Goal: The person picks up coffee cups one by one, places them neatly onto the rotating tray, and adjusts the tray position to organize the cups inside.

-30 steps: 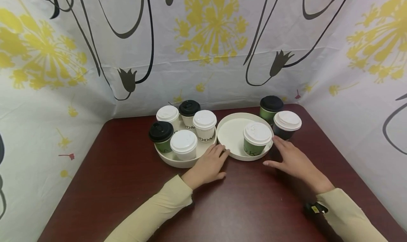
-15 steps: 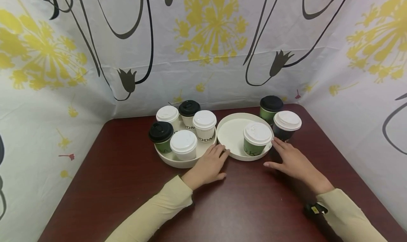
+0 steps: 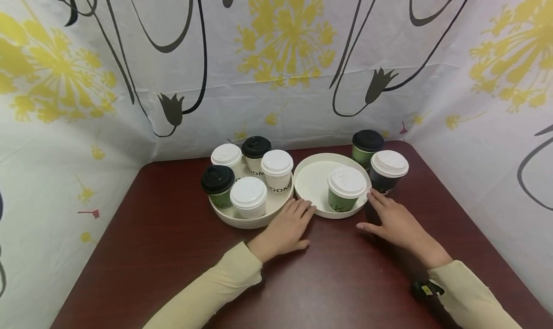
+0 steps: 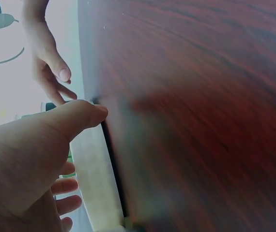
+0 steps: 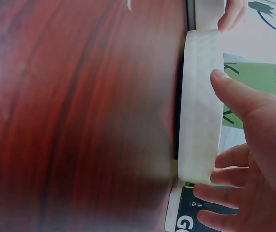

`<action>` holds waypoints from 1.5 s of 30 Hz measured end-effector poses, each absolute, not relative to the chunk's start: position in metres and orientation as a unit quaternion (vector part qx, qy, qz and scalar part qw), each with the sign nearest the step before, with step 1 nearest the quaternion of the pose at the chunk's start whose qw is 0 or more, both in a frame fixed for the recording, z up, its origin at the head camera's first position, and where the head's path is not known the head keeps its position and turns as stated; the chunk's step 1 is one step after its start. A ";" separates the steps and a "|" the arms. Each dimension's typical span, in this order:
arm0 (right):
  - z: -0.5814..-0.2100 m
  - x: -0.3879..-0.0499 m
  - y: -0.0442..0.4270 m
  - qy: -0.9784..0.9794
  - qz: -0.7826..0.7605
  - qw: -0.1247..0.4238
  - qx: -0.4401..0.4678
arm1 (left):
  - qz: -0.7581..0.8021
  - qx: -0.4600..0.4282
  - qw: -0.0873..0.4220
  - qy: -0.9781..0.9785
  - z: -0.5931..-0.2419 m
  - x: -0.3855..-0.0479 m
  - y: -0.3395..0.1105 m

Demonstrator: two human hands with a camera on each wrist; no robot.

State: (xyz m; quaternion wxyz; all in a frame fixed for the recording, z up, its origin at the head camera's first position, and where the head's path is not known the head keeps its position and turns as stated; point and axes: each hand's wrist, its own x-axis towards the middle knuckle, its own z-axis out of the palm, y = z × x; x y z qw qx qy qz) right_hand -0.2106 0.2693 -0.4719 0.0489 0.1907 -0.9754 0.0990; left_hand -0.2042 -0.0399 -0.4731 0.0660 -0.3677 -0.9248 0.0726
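Observation:
A round cream tray (image 3: pixel 312 177) bears one green paper cup with a white lid (image 3: pixel 347 182), upright near its front right. My right hand (image 3: pixel 396 224) has its fingertips at that tray's right rim, thumb apart; in the right wrist view the fingers are spread and the thumb (image 5: pixel 235 92) is beside the wall. My left hand (image 3: pixel 282 230) lies where the two trays meet, fingers extended over the rims, gripping nothing. Left of it, a second cream tray (image 3: pixel 235 222) carries several lidded cups, including a white-lidded one (image 3: pixel 248 197) and a black-lidded green one (image 3: pixel 218 185).
Behind my right hand, a black-lidded green cup (image 3: pixel 367 149) and a dark cup with a white lid (image 3: pixel 389 170) stand on the dark red table (image 3: pixel 319 281). A white patterned cloth (image 3: pixel 276 113) hangs along the back and sides.
The green cup in the right tray has shifted slightly left. My left fingertips have slid a little to the right; the right hand stays at the tray's rim.

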 end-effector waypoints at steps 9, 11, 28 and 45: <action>-0.472 -0.206 0.266 -0.977 0.099 0.046 0.183 | 0.074 -0.385 0.074 -0.917 -0.471 -0.199 -0.033; -0.472 -0.206 0.265 -0.977 0.098 0.049 0.185 | 0.074 -0.386 0.075 -0.916 -0.471 -0.199 -0.032; -0.470 -0.207 0.268 -0.975 0.092 0.056 0.194 | 0.080 -0.389 0.075 -0.915 -0.471 -0.200 -0.031; -0.468 -0.221 0.284 -0.968 0.090 0.047 0.229 | 0.130 -0.350 0.089 -0.923 -0.467 -0.202 -0.032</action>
